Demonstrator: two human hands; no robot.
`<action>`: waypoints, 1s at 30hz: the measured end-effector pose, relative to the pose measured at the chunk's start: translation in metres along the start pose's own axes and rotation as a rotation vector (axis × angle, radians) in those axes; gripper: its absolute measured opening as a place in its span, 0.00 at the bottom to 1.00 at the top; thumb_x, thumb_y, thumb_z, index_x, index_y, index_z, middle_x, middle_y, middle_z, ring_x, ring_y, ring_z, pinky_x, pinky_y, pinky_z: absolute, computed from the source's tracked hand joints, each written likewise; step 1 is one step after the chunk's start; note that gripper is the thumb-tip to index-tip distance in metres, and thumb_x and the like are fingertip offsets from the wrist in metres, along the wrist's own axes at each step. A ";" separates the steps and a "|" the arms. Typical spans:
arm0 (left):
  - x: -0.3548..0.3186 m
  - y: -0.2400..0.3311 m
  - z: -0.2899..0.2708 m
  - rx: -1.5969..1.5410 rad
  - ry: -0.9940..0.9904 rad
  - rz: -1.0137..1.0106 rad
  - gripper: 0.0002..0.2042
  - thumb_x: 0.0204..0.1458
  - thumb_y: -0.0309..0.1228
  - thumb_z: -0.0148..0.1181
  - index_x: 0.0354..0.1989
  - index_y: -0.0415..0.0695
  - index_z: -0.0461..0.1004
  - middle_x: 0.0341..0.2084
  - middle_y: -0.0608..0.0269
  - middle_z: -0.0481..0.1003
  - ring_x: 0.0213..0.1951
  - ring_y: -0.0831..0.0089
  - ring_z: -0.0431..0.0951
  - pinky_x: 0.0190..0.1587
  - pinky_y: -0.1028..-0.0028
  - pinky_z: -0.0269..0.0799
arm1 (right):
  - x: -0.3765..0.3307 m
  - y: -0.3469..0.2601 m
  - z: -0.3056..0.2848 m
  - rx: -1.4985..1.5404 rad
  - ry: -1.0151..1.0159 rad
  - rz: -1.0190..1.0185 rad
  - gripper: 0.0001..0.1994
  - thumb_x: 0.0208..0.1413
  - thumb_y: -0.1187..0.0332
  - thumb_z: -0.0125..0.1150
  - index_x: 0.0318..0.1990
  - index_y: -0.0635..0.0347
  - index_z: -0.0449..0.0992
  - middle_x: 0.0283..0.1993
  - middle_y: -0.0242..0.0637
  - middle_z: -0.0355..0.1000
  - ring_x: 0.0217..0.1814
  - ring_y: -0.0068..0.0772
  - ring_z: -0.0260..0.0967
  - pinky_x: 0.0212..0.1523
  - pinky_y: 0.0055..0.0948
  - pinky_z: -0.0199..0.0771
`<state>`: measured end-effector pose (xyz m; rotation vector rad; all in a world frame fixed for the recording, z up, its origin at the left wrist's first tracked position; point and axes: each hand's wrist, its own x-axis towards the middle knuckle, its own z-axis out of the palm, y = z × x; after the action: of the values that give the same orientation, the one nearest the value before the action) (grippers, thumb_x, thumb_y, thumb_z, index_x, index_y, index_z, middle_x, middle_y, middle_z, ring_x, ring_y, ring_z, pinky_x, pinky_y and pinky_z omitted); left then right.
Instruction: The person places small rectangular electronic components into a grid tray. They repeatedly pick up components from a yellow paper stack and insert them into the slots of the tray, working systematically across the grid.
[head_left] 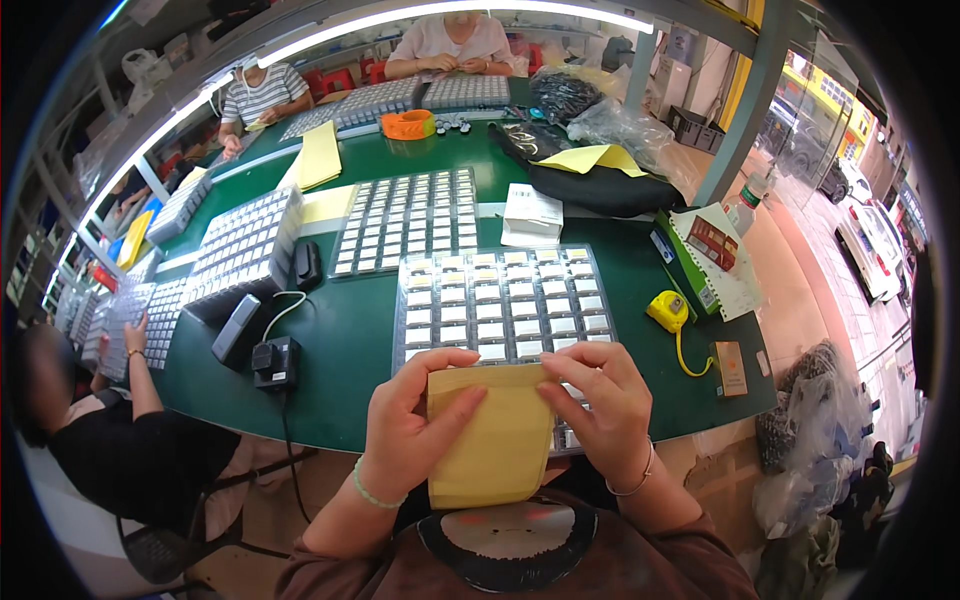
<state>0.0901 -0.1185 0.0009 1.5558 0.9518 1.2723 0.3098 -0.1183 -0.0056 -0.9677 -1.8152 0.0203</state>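
Note:
A yellow paper sheet (pixel 490 440) hangs between my two hands, its top edge level above the near side of a tray. My left hand (pixel 425 400) pinches its upper left corner between thumb and fingers. At the upper right corner my right hand (pixel 597 390) grips the same sheet, thumb in front. Just beyond lies a clear plastic tray (pixel 508 292) with rows of small white and silver pieces in its pockets. The sheet and my hands hide part of the tray's near rows.
Another filled tray (pixel 408 220) and a tray stack (pixel 245 250) lie further left, near a black adapter (pixel 276 362). To the right are a yellow tape measure (pixel 668 311), a small white box (pixel 532 215) and a black bag (pixel 600 187). A co-worker (pixel 140 440) sits at the left.

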 end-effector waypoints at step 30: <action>0.009 -0.004 -0.002 -0.204 0.005 -0.160 0.13 0.61 0.24 0.59 0.52 0.35 0.72 0.38 0.63 0.78 0.38 0.82 0.78 0.40 0.81 0.75 | -0.001 0.002 0.006 -0.298 0.015 -0.183 0.17 0.41 0.77 0.73 0.42 0.57 0.79 0.41 0.33 0.74 0.38 0.36 0.72 0.36 0.32 0.72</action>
<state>0.0901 -0.1083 -0.0002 1.2944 0.9006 1.2202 0.3062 -0.1155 -0.0097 -0.9975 -1.9206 -0.3789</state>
